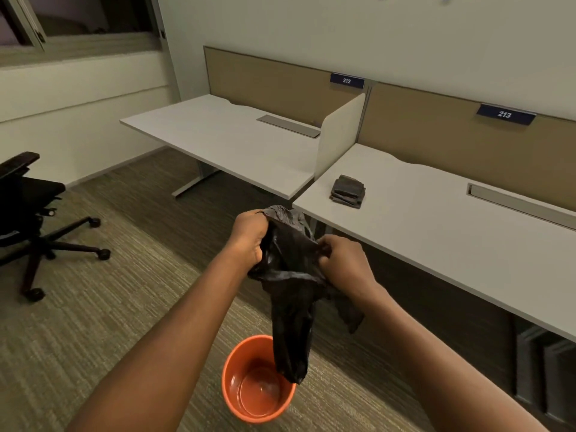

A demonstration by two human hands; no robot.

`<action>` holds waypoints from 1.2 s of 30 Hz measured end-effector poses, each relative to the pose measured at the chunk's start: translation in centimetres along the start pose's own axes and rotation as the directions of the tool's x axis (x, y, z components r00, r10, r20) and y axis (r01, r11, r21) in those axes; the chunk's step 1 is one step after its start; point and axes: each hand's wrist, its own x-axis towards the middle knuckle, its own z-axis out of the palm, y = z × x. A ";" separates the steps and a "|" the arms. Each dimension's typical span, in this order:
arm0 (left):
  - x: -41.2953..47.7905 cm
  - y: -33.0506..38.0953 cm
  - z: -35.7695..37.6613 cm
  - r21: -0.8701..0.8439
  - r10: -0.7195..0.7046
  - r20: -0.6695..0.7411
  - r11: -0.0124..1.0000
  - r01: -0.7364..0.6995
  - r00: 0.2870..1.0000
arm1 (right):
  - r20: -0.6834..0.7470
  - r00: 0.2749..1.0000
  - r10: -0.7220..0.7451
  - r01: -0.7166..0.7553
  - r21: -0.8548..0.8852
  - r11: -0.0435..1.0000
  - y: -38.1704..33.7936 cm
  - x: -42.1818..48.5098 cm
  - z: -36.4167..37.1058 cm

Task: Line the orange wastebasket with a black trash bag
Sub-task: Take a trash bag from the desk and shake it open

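1. The left hand (249, 235) was closed around the top edge of the black trash bag (291, 291), with the fingers curled tight into the plastic.
2. The right hand (344, 263) was closed too, and the other side of the bag's top was pinched in it.
3. The bag was held up in the air between the two hands, and it was bunched and wrinkled.
4. The rest of the bag was left hanging down in a long, floppy shape.
5. The bottom tip of the bag was seen over the far right part of the orange wastebasket (237, 397), and it could not be told if the tip was touching the rim.
6. The wastebasket was set upright on the carpet (93, 322), below the hands, and its shiny inside was bare.
7. A small pile of folded dark bags (348, 191) was laid on the white desk (436, 219), just past the hands.
8. A blue sign marked 213 (505, 114) was fixed on the brown panel behind that desk.
9. Another white desk (224, 138) was placed beside it on the left, under a sign marked 212 (347, 80).
10. A black office chair (28, 213) on wheels was parked far off to the left.
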 end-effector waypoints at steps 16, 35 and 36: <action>0.5 10.0 -0.6 0.948 0.482 0.181 -0.318 -0.021 0.857 | 0.328 0.941 0.083 0.167 -0.664 0.728 -2.7 7.8 -7.4; 5.0 -3.9 -5.8 0.991 0.205 0.123 0.035 -0.133 0.971 | 0.340 0.940 -0.008 0.206 -0.549 0.810 3.6 7.9 -2.8; 4.7 -1.1 -5.2 0.979 0.370 0.062 0.158 -0.129 0.927 | 0.192 0.977 -0.089 0.169 -0.456 0.874 2.1 9.0 -4.3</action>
